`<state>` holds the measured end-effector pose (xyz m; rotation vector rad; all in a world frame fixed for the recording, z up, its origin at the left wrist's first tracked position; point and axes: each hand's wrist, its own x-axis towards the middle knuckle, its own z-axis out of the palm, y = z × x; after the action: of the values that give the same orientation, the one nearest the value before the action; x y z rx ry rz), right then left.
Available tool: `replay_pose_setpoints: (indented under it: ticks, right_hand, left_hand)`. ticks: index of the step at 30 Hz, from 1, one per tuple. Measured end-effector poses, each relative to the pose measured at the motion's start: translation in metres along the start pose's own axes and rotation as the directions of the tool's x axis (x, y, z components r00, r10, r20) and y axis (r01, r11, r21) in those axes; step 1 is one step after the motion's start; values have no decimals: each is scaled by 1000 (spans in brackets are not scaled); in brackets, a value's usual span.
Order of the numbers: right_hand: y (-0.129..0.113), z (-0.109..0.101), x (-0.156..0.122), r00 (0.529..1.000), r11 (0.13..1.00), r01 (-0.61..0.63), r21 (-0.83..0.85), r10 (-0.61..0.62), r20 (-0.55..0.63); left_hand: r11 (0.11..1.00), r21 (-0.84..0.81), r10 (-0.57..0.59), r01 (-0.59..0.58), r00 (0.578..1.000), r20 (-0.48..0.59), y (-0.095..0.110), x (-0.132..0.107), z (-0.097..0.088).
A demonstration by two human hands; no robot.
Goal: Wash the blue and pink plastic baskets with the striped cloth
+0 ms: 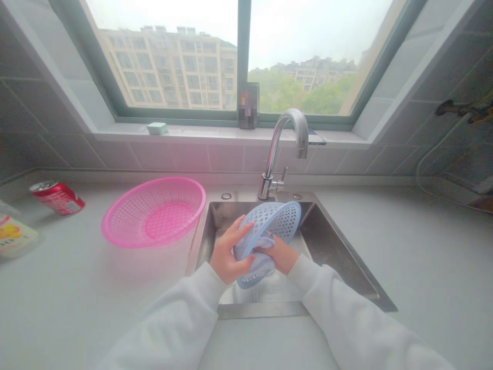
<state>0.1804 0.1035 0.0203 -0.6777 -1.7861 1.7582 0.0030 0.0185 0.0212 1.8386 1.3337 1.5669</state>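
Left grip (pixel 228 253) holds tilted blue basket (pixel 284 222), right grip (pixel 284 253) cloth (pixel 262 264) inside

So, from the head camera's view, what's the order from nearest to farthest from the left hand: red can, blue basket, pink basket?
From the left hand:
1. Blue basket: in its grasp, at the sink.
2. Pink basket: left of the sink.
3. Red can: farther left, past the pink basket.

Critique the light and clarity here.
Head view: sky washed out nearly white; pink glow spilling around the pink basket; pixelated patch by the window; edges seemingly stretched by a wide lens; holes readable in the blue basket.
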Motion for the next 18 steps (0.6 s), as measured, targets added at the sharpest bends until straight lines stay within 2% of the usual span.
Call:
replay_pose_setpoints:
  ticks: [4, 5, 8, 10, 12, 15, 16, 18]
  right_hand:
    - [3, -5, 1, 992, 978, -22, -207, 47, 116]
    - [2, -6, 1, 993, 982, -30, -186, 50, 103]
    - [0, -4, 0, 1000, 999, -19, 30, 19, -7]
    - [-1, -2, 0, 1000, 998, 3, 63, -2, -18]
    - [0, -3, 0, 997, 996, 5, -91, 2, 76]
    - [7, -7, 2, 978, 946, 27, -322, 42, 205]
    - [9, -9, 3, 977, 940, 27, -339, 48, 210]
    - [11, -10, 4, 989, 952, 19, -305, 26, 142]
  left_hand:
    - [999, 5, -53, 53, 999, 8, -1, 1, 1]
    - [999, -1, -53, 53, 999, 1, -1, 1, 2]
    - [999, -24, -45, 44, 999, -21, -1, 1, 2]
    - [999, -26, -48, 48, 999, -25, 0, 1, 2]
    - [998, -14, -58, 58, 998, -12, 0, -1, 2]
    - [998, 2, -66, 66, 997, 40, 0, -1, 2]
    - [998, 2, -66, 66, 996, 62, 0, -1, 2]
    - [998, 2, -69, 69, 990, 122, -1, 1, 2]
